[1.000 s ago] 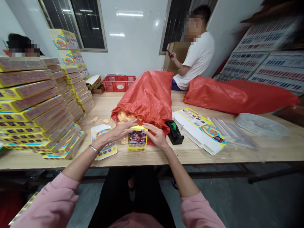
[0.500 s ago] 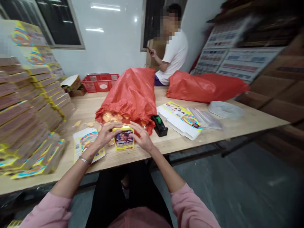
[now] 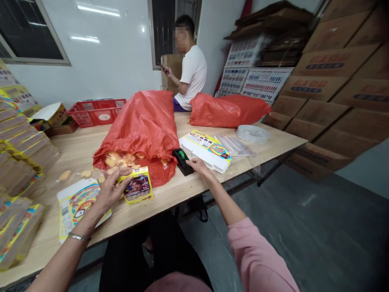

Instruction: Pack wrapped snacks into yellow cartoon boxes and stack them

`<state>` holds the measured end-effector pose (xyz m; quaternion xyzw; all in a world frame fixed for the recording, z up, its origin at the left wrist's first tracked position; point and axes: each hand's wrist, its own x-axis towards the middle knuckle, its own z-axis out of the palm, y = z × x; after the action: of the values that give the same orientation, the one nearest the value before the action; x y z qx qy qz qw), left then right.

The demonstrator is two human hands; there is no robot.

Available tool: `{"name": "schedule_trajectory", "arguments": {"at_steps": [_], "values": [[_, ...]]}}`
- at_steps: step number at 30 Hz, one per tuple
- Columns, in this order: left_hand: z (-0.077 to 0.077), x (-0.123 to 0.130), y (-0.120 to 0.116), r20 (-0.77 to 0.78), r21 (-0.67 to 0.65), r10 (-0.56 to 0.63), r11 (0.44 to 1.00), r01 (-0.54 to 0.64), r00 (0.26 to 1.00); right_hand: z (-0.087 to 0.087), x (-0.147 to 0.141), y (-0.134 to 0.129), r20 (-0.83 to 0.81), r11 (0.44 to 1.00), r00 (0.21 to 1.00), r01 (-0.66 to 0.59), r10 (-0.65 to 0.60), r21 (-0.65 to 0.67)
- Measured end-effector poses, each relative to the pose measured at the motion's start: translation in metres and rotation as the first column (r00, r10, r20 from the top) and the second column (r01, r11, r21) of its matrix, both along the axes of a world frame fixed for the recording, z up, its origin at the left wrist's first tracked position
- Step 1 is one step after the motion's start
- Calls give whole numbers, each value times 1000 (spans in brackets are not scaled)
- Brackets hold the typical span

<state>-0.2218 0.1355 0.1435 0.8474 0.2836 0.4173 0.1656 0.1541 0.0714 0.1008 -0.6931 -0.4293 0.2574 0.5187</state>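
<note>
My left hand [image 3: 113, 190] holds a small yellow printed box [image 3: 138, 187] upright on the table, thumb across its front near the top. At the black tape dispenser [image 3: 183, 163] with its green core, my right hand [image 3: 199, 167] has its fingertips pinched together by the near end. Any tape between those fingers is too fine to see. Behind the box lies a red sack [image 3: 142, 125], its mouth showing wrapped yellow pieces [image 3: 117, 159]. A flat printed carton [image 3: 77, 205] lies under my left wrist.
Stacked yellow boxes [image 3: 22, 138] line the left side. Flattened cartons [image 3: 206, 150], clear plastic sleeves [image 3: 234, 145] and a round clear lid [image 3: 253, 133] lie to the right. A second red sack [image 3: 227, 110], a red basket [image 3: 97, 112] and a seated person [image 3: 194, 67] are at the back.
My right hand has left the yellow box and moved right to the tape dispenser. My left hand still holds the box. The view has turned to the right.
</note>
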Motion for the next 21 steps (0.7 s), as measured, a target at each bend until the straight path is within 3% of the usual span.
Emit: {"name": "schedule_trajectory", "arguments": {"at_steps": [8,16,19,21], "values": [[0,-2,-4,-12,68,2,998,-1,1000,-12,0,-12,-244,991,969,-13,45,130],[-4,0,-8,14,135,49,990,-50,999,-34,-8,-31,-102,972,984,160,-144,170],[-3,2,-17,24,129,69,989,-71,997,-30,-28,-44,-61,967,979,203,-196,153],[-2,3,-23,20,106,56,993,-58,998,-20,-54,-53,-67,974,987,156,-147,162]]}}
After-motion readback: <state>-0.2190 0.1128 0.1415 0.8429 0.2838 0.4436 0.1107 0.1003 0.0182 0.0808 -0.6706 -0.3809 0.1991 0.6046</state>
